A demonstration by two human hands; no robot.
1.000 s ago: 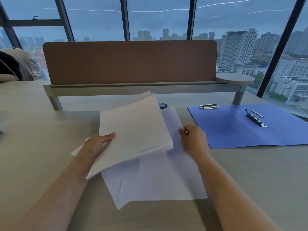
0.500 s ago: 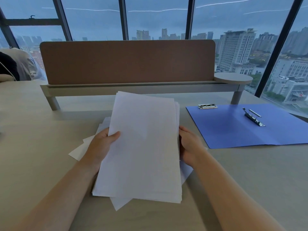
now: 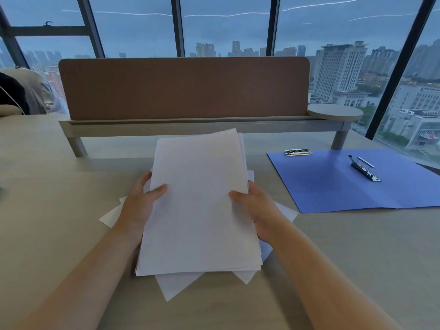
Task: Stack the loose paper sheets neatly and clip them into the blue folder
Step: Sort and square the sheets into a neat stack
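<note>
Two hands on the paper stack: left hand and right hand each grip a side edge, thumb on top, fingers curled under. Stack mostly squared, a few loose sheets underneath skewed on the surface. Blue folder lies open to the right, well apart, clip empty. Aligning roughly half done; clipping not started.

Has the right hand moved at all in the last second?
Yes. The right hand left the loose sheet on the desk and now holds the paper stack's right edge; the blue folder lies farther to its right.
</note>
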